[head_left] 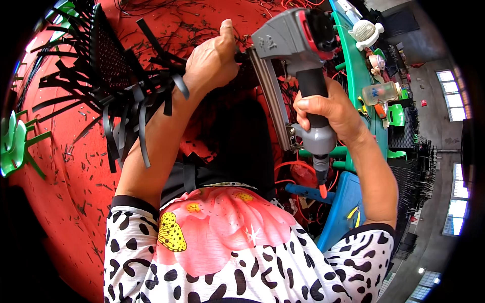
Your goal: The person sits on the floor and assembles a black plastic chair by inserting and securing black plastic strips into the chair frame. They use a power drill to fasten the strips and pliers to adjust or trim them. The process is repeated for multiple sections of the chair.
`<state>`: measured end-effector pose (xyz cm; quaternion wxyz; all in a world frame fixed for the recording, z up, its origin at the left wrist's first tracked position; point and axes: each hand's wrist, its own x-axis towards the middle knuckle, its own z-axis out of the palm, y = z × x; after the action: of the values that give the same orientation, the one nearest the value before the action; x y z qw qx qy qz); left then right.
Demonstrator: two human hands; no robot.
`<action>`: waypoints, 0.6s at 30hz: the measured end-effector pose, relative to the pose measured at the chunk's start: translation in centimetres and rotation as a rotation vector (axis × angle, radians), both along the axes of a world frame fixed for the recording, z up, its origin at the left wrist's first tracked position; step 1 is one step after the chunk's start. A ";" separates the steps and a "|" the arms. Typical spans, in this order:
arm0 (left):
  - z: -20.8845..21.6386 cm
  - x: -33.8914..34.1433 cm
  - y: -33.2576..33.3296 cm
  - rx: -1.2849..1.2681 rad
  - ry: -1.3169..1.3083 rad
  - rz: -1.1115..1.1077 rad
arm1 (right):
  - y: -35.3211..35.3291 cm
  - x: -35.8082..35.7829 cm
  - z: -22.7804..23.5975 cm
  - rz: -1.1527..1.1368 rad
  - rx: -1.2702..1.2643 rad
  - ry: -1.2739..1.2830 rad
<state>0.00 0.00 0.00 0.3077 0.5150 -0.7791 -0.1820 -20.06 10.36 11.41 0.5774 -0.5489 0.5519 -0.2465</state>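
Your right hand [323,108] wraps the black grip of a smooth grey nail gun [285,40], right of centre, its straight metal magazine angled between your hands; its nose is lost in shadow beside your left hand [212,60]. That hand's thumb points up, but its fingers are mostly hidden, so I cannot tell whether they hold anything. Left of it, a woven black panel [108,58] bristles with flat, curling strips, some covering your forearm. At far left, a glossy green chair [19,144] is cut off.

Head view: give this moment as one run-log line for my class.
left hand: beside black strips | right hand: gripping grey nail gun | red floor: black scraps scattered
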 end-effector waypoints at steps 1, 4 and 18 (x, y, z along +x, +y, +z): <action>-0.2 0.0 0.0 0.042 -0.005 0.026 | 0.4 -0.1 -0.2 -0.033 -0.028 -0.021; 0.5 -0.3 1.7 0.083 -0.064 0.035 | 3.9 -3.4 -1.3 -0.245 -0.059 -0.147; 0.6 2.1 2.1 0.114 0.128 -0.197 | 12.5 -32.2 -13.4 -0.927 0.090 1.276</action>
<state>2.13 2.12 0.59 0.3078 0.4399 -0.7930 -0.2879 -52.28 22.81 -1.96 0.0095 -0.2745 0.9584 -0.0771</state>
